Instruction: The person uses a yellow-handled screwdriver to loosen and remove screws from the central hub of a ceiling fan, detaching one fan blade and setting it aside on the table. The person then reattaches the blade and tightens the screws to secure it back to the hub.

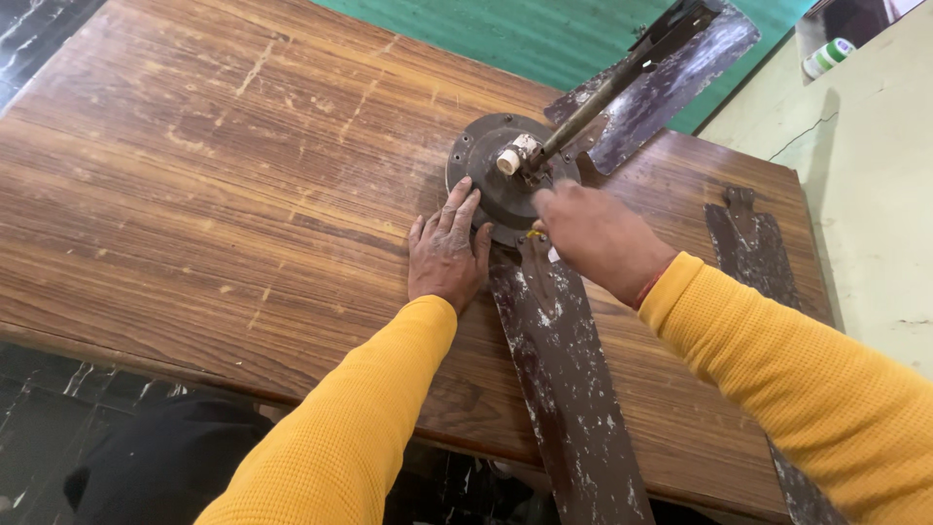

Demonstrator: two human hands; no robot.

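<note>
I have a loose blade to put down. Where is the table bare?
Bare: the table left of the left hand and fan hub. Crowded: around the hub, right hand, near blade, far blade, and the loose blade at right.

A worn wooden table [214, 165] with scratched brown veneer fills most of the view. A separate brown fan blade [753, 248], flecked with pale chipped spots, lies flat near the table's right edge. Beyond the table's far edge runs a green surface [544, 34]. At the right stands a cream wall [865, 194] with a thin crack. A small white and green container [828, 56] sits at the top right. Dark marbled floor [58, 418] shows below the table.
</note>
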